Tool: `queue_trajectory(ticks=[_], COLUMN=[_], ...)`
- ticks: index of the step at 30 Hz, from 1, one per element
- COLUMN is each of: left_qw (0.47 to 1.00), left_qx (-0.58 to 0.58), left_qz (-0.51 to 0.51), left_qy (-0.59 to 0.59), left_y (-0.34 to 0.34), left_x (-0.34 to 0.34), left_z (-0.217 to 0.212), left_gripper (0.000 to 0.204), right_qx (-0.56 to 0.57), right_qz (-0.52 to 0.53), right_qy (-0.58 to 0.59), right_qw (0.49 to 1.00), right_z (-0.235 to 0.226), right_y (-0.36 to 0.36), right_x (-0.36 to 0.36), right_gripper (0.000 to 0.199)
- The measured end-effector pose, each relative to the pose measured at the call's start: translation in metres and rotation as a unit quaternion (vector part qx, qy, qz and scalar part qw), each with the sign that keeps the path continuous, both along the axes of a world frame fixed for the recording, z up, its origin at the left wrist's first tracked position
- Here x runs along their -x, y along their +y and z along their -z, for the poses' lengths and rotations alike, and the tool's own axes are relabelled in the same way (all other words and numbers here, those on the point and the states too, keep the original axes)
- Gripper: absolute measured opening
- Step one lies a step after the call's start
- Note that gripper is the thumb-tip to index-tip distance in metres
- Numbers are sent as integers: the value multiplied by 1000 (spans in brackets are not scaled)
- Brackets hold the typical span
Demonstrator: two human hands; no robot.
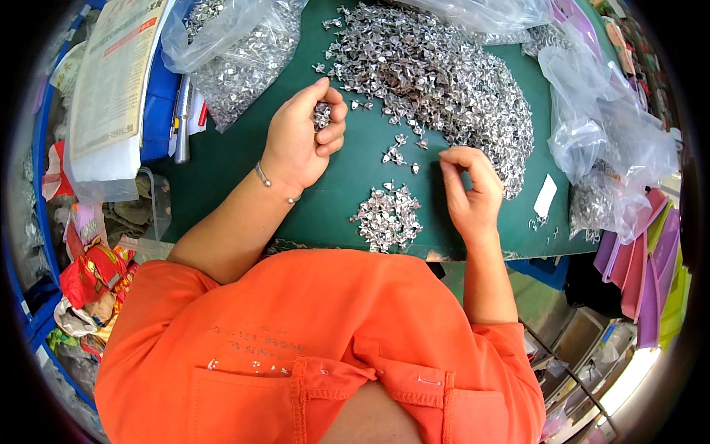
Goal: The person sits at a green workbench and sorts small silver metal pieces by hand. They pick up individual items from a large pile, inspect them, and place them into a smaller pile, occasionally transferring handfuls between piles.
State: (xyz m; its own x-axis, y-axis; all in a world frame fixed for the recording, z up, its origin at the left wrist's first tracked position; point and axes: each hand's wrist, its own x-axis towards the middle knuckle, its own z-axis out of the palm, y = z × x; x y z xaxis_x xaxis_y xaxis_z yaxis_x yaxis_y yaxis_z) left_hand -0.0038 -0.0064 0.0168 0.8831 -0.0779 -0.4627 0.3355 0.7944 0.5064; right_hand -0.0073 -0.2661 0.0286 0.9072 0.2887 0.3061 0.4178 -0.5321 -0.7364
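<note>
My left hand (296, 140) curls around a small clump of shiny metal parts (322, 116), part of which shows between thumb and fingers. Over the green tabletop, my right hand (475, 194) has its thumb and bent forefinger drawn together; anything between them is too small to make out. A big heap of the same silvery, pronged parts (436, 74) spreads beyond both hands. Nearer my body lies a smaller pile (387, 217) by the table's front edge. Several loose parts (394, 155) are scattered between the two piles.
Clear plastic bags of metal parts stand at the back left (251, 66) and at the right (599, 192). A white paper piece (545, 195) lies right of my right hand. At the left are a printed sheet (115, 81) and a metal-bodied tool (183, 118). Coloured bins (647, 274) sit lower right.
</note>
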Motion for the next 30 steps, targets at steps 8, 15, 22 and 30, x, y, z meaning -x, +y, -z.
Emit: queue_trajectory(ticks=[8,15,22,30], left_qw=[1000,1000,1000,1000], left_qx=[4,9,11,5], left_qz=[-1,1,4,1], left_qy=[-5,-5,-8,1], left_y=[1,1,1,1], left_x=[0,-1,0,-1], left_z=[3,3,4,2], left_gripper=[26,26,26,26], right_qx=[27,108,17,74], right_qz=[-163,-105,-3,-143], right_qy=[59,-105,-20,-37], right_qw=[985,983,1000,986], right_z=[-8,7,0,2], right_y=[2,11,0,4], right_x=[-5,-15,-10,-4], right_gripper=[15,17,18,16])
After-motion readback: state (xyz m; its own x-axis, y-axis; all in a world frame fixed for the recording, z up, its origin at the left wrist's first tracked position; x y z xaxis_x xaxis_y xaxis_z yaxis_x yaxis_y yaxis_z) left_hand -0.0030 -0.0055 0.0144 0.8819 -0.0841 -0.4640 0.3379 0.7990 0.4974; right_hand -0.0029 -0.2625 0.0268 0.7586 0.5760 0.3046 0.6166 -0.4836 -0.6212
